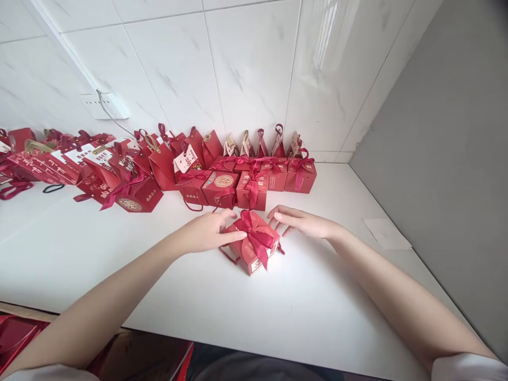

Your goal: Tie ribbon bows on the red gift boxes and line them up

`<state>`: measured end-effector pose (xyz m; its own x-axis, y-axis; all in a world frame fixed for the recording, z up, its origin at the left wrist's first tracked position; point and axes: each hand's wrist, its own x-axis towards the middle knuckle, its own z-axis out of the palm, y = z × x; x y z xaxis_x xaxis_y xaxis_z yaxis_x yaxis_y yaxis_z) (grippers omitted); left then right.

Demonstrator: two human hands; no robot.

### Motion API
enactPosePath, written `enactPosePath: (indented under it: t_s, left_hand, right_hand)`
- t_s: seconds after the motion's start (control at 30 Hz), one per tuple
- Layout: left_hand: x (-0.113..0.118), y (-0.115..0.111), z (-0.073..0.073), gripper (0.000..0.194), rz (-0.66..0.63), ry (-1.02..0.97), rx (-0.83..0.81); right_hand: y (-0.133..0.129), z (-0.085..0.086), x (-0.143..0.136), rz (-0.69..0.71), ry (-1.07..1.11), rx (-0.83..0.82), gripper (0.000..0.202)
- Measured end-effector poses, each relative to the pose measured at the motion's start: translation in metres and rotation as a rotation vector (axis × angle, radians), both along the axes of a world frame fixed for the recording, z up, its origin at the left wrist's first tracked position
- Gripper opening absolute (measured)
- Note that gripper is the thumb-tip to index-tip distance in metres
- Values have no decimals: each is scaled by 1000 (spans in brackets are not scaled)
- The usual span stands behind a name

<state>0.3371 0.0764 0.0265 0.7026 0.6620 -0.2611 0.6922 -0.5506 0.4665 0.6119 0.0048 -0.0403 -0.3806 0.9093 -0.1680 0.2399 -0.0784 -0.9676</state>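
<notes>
A red gift box (251,254) with a crimson ribbon bow (257,239) on its lid sits on the white table in front of me. Red cord handles hang at its sides. My left hand (207,232) is at the box's left side, thumb reaching over the lid beside the bow and fingers apart behind it. Whether the thumb touches the box I cannot tell. On the far right side, my right hand (304,222) hovers by the box with its fingers loosely stretched, holding nothing.
Rows of red gift boxes (221,188) stand along the tiled wall, with tent-shaped boxes (162,165) behind and to the left. White paper (386,234) lies on the table (337,312) near the grey panel (448,159). A socket (103,106) with a cable is on the wall.
</notes>
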Motion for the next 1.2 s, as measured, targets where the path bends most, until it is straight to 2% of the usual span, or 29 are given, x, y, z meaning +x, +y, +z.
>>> enactPosePath:
  t_s: [0.07, 0.1, 0.2, 0.27, 0.33, 0.4, 0.53, 0.63, 0.77, 0.83, 1.03, 1.2]
  left_hand:
    - [-6, -11, 1, 53, 31, 43, 8]
    - [-9, -16, 3, 54, 43, 72, 30]
    - [-14, -21, 6, 60, 123, 92, 152]
    - [-14, -19, 3, 49, 148, -30, 178]
    - [-12, -16, -5, 36, 122, -204, 122]
    - [-10, -12, -15, 35, 77, -326, 18]
    - [-6, -10, -29, 29, 71, -375, -166]
    - [-7, -14, -30, 26, 96, -392, -174]
    - [-8, -24, -28, 21, -61, -486, 9]
    - [-6, -31, -28, 16, -106, -490, 32]
    - [3, -44, -34, 12, -14, -481, -44]
    - [9, -47, -40, 11, 60, -503, -99]
  right_hand:
    - [-8, 17, 3, 113, -89, 70, 48]
    - [-12, 24, 5, 149, -127, 99, 54]
    - [-21, 36, 6, 115, -252, 173, 66]
    - [-24, 39, 6, 7, -335, 223, 54]
    - [-26, 40, 5, -83, -409, 257, 35]
    - [-27, 41, 3, -75, -450, 224, 26]
    - [-29, 44, -2, 106, -344, 9, 41]
    - [-28, 42, -9, 155, -220, -40, 41]
    - [-27, 36, -17, 106, -101, 58, 34]
    - [-26, 33, -20, 76, -57, 97, 30]
    - [-26, 35, -23, 124, 68, -10, 26]
    - [-24, 29, -26, 56, 64, 3, 33]
